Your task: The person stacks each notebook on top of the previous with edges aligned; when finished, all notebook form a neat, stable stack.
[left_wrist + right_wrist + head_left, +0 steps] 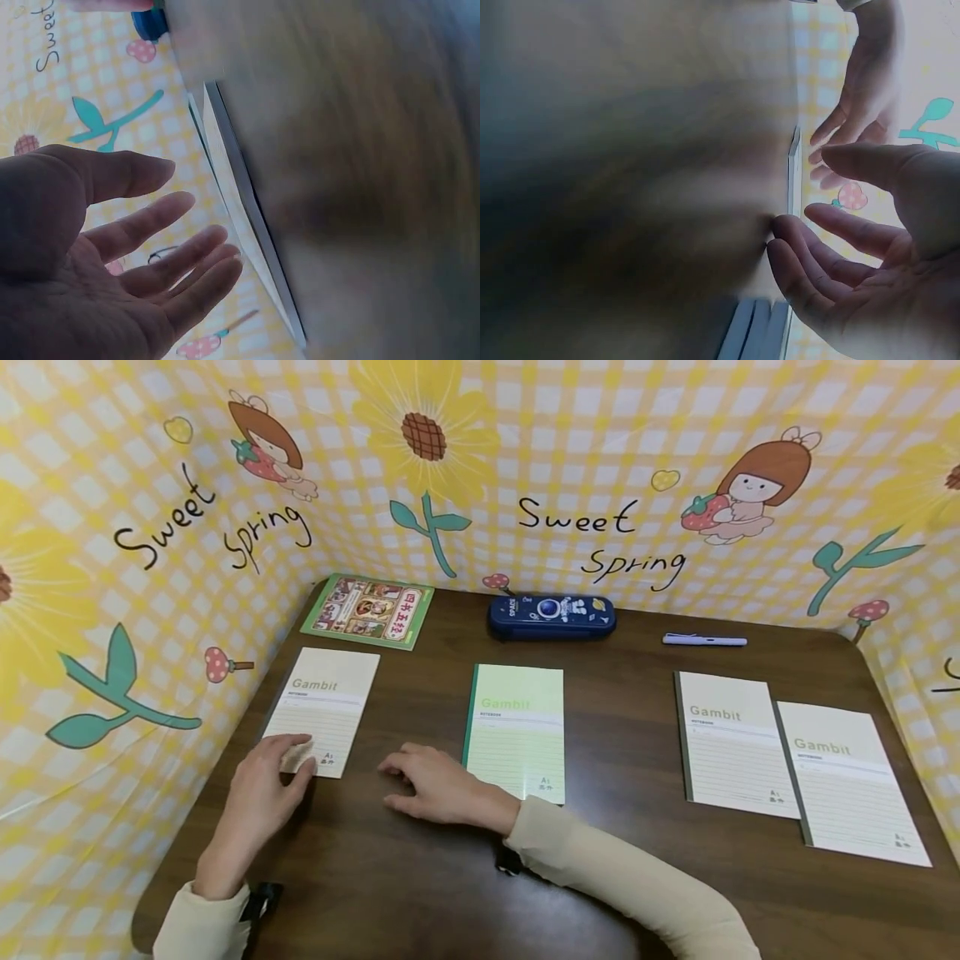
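Cream cloth sleeves (pixel 622 868) come nearest in the head view, slightly wrinkled at the cuffs. Beyond the left cuff, the left hand (pixel 266 787) lies over the near left corner of a white notebook (pixel 330 710), its thumb and fingers apart; whether the fingertips press the cover I cannot tell. That notebook extends ahead and to the right of the hand, its long axis running away from the person and leaning right at the far end. Its other side faces the right hand (pixel 437 787), which is apart from it, fingers loosely bent with nothing between them. So the left hand is nearer. A green notebook (pixel 517 735) sits just beyond the right wrist. All these are flat, thin rectangles with smooth paper covers (ruled lines printed across them) on a dark, softly glossy wood-grain table (pixel 420 885). At the back rests a rounded, dark blue pencil case (pixel 551 617).

From the left wrist, the fingers look spread, the palm bare; beside them runs a pale, slim notebook edge with a dark strip.

From the right wrist, the right fingers curve gently around nothing, and the left hand shows farther off, past a thin edge. Blur smears the tabletop there.
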The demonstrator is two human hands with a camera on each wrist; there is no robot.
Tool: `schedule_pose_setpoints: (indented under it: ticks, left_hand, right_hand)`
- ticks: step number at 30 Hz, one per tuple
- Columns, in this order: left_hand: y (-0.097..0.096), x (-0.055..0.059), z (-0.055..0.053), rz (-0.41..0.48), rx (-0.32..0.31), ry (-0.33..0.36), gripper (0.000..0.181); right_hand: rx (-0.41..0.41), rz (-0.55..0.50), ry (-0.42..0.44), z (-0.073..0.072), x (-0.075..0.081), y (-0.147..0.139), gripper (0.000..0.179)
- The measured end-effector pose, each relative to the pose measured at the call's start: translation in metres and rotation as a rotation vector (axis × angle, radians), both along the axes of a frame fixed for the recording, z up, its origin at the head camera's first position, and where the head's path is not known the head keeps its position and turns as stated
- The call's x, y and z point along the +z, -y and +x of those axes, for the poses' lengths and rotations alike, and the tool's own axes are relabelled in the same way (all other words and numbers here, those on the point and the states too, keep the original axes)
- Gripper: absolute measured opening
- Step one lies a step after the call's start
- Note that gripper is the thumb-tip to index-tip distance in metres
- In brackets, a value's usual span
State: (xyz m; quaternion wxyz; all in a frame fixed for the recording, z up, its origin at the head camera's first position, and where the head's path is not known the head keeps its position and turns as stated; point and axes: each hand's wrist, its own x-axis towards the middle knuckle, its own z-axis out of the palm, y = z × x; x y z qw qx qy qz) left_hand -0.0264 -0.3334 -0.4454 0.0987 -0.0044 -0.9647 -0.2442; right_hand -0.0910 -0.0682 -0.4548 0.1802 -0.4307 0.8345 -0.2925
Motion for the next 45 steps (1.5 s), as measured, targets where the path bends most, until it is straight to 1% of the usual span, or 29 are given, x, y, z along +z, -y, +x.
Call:
schedule_pose_setpoints:
  ticks: [2, 4, 7, 9, 11, 13, 15, 18, 21, 26, 32, 37, 42, 45]
  left_hand:
    - [0.004, 0.001, 0.001, -0.011, -0.001, 0.037, 0.039]
    - [0.008, 0.002, 0.001, -0.026, -0.010, 0.094, 0.047]
    - [0.012, 0.003, 0.002, -0.042, -0.036, 0.224, 0.063]
    - [0.014, 0.002, 0.003, -0.050, -0.054, 0.305, 0.074]
    - [0.016, 0.000, 0.005, -0.055, -0.058, 0.372, 0.084]
    - [0.018, -0.001, 0.006, -0.063, -0.052, 0.410, 0.091]
    - [0.018, -0.001, 0.008, -0.060, -0.048, 0.434, 0.096]
    - [0.018, 0.000, 0.008, -0.053, -0.064, 0.459, 0.098]
    - [0.017, 0.000, 0.009, -0.041, -0.083, 0.482, 0.098]
    - [0.017, 0.001, 0.012, -0.012, -0.087, 0.504, 0.097]
    - [0.013, 0.002, 0.016, -0.001, -0.109, 0.510, 0.093]
    - [-0.002, 0.002, 0.024, -0.037, -0.122, 0.510, 0.094]
    - [-0.019, 0.002, 0.032, -0.100, -0.131, 0.490, 0.095]
    - [-0.029, 0.002, 0.038, -0.128, -0.129, 0.490, 0.095]
  right_hand:
    - [0.020, 0.043, -0.060, 0.000, -0.001, 0.012, 0.046]
    - [0.047, 0.084, -0.135, 0.000, -0.002, 0.023, 0.049]
    - [0.091, 0.139, -0.251, 0.000, -0.003, 0.039, 0.056]
    - [0.115, 0.181, -0.304, 0.002, -0.003, 0.047, 0.062]
    - [0.137, 0.232, -0.353, 0.004, -0.003, 0.054, 0.069]
    - [0.160, 0.295, -0.390, 0.006, -0.003, 0.059, 0.076]
    - [0.181, 0.361, -0.414, 0.008, -0.003, 0.063, 0.080]
    - [0.211, 0.455, -0.423, 0.010, -0.005, 0.067, 0.082]
    - [0.230, 0.503, -0.422, 0.011, -0.008, 0.069, 0.081]
    - [0.240, 0.495, -0.409, 0.012, -0.010, 0.070, 0.080]
    - [0.242, 0.505, -0.381, 0.013, -0.005, 0.064, 0.079]
    - [0.246, 0.530, -0.373, 0.016, 0.000, 0.051, 0.078]
    - [0.234, 0.521, -0.368, 0.020, 0.006, 0.036, 0.076]
    - [0.230, 0.510, -0.358, 0.023, 0.006, 0.027, 0.075]
